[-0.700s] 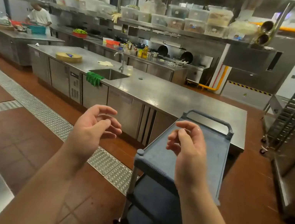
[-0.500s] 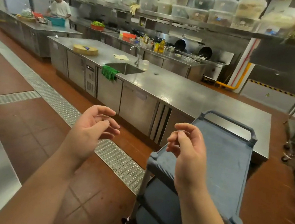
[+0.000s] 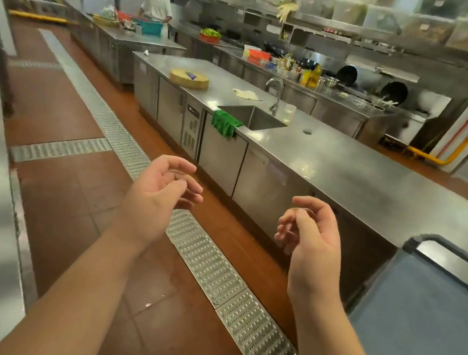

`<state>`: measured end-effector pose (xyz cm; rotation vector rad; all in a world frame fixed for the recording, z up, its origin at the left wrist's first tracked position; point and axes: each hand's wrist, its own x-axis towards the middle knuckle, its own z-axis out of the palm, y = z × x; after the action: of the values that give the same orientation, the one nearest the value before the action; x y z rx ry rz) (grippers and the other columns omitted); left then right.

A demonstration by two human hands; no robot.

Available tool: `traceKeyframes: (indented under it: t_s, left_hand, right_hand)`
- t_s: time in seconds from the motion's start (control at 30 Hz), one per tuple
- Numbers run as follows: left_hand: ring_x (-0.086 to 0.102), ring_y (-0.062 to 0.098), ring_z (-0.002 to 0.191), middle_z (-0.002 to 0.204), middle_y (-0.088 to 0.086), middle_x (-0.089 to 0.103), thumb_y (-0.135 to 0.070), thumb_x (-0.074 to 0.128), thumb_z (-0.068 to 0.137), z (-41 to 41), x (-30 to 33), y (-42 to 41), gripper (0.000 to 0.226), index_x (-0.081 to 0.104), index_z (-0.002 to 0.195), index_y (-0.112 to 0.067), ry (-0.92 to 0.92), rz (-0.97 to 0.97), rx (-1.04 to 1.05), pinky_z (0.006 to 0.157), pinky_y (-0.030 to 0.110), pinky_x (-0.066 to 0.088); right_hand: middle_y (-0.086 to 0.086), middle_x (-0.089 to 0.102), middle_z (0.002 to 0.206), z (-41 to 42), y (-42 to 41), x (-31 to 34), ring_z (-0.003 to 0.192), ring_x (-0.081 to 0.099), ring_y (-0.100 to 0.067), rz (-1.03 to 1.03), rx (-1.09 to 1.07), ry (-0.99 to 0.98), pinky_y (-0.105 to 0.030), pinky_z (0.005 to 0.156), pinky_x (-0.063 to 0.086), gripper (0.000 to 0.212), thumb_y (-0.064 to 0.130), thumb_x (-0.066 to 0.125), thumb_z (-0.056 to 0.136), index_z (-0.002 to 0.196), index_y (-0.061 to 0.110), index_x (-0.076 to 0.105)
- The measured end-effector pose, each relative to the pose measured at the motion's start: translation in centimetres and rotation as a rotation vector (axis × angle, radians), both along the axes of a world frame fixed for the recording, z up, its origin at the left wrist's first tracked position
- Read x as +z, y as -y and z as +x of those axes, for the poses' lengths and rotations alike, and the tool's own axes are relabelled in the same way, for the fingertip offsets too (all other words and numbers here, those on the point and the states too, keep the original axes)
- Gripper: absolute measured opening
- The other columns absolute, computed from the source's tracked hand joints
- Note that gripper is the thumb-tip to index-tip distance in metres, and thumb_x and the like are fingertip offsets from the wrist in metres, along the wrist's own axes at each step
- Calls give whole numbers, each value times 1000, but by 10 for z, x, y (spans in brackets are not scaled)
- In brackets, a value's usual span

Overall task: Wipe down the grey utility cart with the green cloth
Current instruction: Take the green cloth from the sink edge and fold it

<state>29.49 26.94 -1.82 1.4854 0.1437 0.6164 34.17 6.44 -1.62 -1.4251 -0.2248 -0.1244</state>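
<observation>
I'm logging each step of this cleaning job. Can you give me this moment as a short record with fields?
setting: commercial kitchen
green cloth: draped over the steel counter edge beside the sink, untouched
grey cart: at lower right, top shelf bare
left hand: raised, fingers loosely curled, holding nothing
right hand: raised, fingers loosely curled, holding nothing
wiping: not yet begun
background: a person at a far counter

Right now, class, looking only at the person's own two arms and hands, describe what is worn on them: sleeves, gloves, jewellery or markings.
Both forearms are bare from the bottom edge of the picture to the wrists; no sleeve shows. The left hand and the right hand wear no gloves. No watch, ring, bracelet or marking is visible on either arm.
</observation>
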Motion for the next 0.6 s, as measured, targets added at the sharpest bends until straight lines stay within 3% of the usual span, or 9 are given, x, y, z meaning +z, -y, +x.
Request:
traceKeyframes:
  t_s: [0.33,0.6]
  left_hand:
    - [65,28,77,82,12,65,9,38,94,133,-25,-86,25,56,111,1,-117,-51,106,83,54,53]
    - [66,26,77,87,16,65,8,38,94,284,-36,-123,27,57,109,-3,-157,-22,167,81,48,54]
  right_hand:
    - [-1,61,77,162,-75,-28,71,55,-16,-56,47,-48,-32,71,51,20,5,43,99,108,13,60]
    - [-2,59,76,334,-128,-38,71,52,-19,-7,122,-54,-36,71,49,22,2,43,97,110,9,59]
